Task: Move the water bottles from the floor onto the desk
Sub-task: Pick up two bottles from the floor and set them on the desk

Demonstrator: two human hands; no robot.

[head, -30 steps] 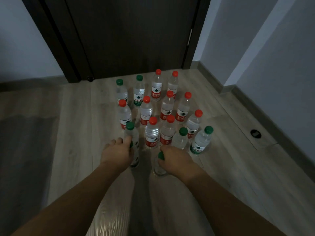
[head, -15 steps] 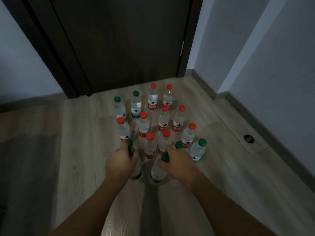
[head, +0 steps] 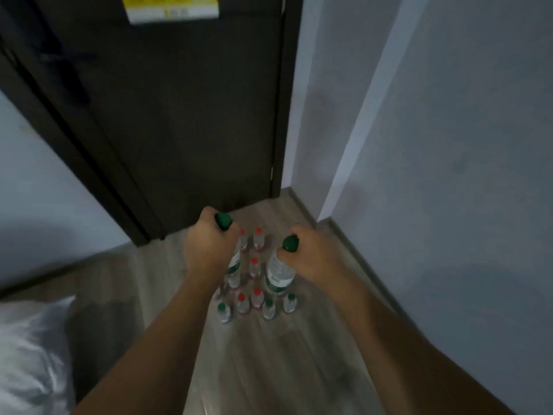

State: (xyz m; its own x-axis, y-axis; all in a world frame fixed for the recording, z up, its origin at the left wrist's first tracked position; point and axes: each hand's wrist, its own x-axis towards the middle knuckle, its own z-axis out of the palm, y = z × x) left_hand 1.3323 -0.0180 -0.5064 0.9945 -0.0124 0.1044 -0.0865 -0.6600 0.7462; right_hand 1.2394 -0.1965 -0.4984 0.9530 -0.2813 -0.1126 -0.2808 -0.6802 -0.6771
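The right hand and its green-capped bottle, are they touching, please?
Touching: the head view shows the right hand gripping the green-capped bottle around the neck, just under the cap.

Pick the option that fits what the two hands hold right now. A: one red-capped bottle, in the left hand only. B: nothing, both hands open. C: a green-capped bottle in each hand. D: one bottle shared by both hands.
C: the left hand and the right hand each grip a green-capped bottle by its neck, left hand's bottle, right hand's bottle.
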